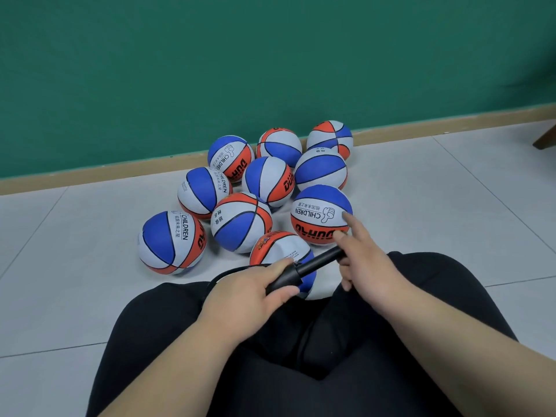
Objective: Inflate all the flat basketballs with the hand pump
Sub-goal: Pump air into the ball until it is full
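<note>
Fig.: L hand [258,285] gripped hand pump [313,266] barrel, lower centre; R hand [365,260] pinched its far end, index straight. Nearest basketball [279,246] lay betw. knees [427,272], prob. soft, light; best steadied at sides.

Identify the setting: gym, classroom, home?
Likely an indoor school or sports room, not certain: pale tiled floor, green wall with tan baseboard, and children's basketballs clustered near it.
</note>
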